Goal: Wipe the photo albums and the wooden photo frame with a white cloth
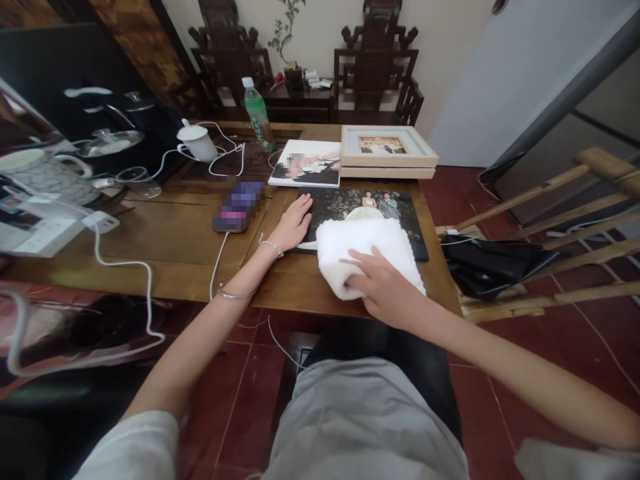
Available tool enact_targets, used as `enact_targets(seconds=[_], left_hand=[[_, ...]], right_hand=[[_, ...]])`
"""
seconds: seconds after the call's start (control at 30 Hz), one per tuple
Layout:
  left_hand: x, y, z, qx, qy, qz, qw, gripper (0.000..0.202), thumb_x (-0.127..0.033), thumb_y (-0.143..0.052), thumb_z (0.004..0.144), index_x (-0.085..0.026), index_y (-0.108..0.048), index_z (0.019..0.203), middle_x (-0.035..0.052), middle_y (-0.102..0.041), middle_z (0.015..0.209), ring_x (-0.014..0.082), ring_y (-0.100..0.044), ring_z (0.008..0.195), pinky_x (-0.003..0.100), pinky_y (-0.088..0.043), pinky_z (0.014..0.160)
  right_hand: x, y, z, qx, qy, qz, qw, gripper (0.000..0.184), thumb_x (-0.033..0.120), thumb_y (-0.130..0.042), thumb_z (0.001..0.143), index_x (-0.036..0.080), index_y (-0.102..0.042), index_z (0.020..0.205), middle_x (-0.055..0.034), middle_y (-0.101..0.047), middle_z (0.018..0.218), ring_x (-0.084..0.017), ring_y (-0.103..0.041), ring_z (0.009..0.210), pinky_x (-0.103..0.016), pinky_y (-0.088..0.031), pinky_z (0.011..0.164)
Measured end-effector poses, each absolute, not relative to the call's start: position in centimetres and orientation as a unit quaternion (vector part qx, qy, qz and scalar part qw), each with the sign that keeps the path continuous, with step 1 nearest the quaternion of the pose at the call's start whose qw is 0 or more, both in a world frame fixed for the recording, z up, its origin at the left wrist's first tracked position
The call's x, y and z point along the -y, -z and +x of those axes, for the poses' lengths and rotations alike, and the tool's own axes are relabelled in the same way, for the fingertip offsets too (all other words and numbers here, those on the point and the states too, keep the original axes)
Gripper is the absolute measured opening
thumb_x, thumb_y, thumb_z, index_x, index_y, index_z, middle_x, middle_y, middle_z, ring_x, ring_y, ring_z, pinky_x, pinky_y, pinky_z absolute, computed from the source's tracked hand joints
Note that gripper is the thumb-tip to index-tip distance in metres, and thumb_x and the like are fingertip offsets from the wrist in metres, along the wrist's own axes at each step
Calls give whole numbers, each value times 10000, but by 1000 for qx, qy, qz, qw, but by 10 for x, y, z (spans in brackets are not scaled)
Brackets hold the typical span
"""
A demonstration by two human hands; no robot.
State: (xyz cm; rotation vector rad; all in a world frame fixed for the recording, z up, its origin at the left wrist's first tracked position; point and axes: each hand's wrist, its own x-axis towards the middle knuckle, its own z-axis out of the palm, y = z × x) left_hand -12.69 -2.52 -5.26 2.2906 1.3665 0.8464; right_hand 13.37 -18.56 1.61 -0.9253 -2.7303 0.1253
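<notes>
A dark photo album or panel (415, 230) with a couple in wedding clothes on it lies near the table's front edge. My left hand (295, 223) rests flat on its left side, fingers stretched out. A folded white towel (367, 233) covers the album's lower right part and hangs over its near edge. Gripping the towel's near side is my right hand (383, 283), with some fingers spread on top and others tucked at the fold. What of the album lies beneath the cloth is hidden.
Behind the album are a white photo book (313, 170) and stacked light wooden frames (390, 160). To the left lie a charging phone (240, 207), a green-labelled bottle (257, 117), a lidded white cup (197, 143), a marbled mug (47, 173) and a power strip (55, 230).
</notes>
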Motion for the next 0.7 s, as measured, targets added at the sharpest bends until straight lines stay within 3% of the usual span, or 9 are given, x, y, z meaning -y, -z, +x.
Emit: enact_targets(seconds=[0.17,0.3,0.4,0.7], left_hand=[[25,54,-128,-480,-312,799,184,514,-355,-406,976,-188,-500,1452,117,-401,1587,270,-300,1504,528,-220,1239],[26,52,-128,-477,-308,803,181,512,-349,-409,976,-185,-501,1452,116,-403,1587,265,-317,1498,514,-213,1245],[27,50,-128,-478,-299,808,173,521,-339,-406,974,-164,-497,1455,126,-406,1583,263,-325,1494,505,-210,1248],[27,49,-129,-478,-292,812,164,535,-337,-390,976,-133,-486,1460,139,-400,1584,255,-325,1495,477,-206,1255]], right_hand=[[165,-17,127,926,-53,-343,150,512,-24,-442,710,168,-669,1126,-185,-635,1310,-328,-513,1313,-598,-348,1092],[116,-25,122,911,-54,-383,144,467,11,-430,735,166,-678,1099,-166,-689,1109,-298,-621,1043,-465,-430,952],[75,-32,117,906,-64,-390,150,474,7,-424,711,140,-687,1083,-149,-702,1003,-273,-615,908,-360,-424,837],[24,-35,103,886,-87,-422,174,529,-17,-404,688,129,-705,1098,-127,-724,1056,-263,-605,938,-317,-379,824]])
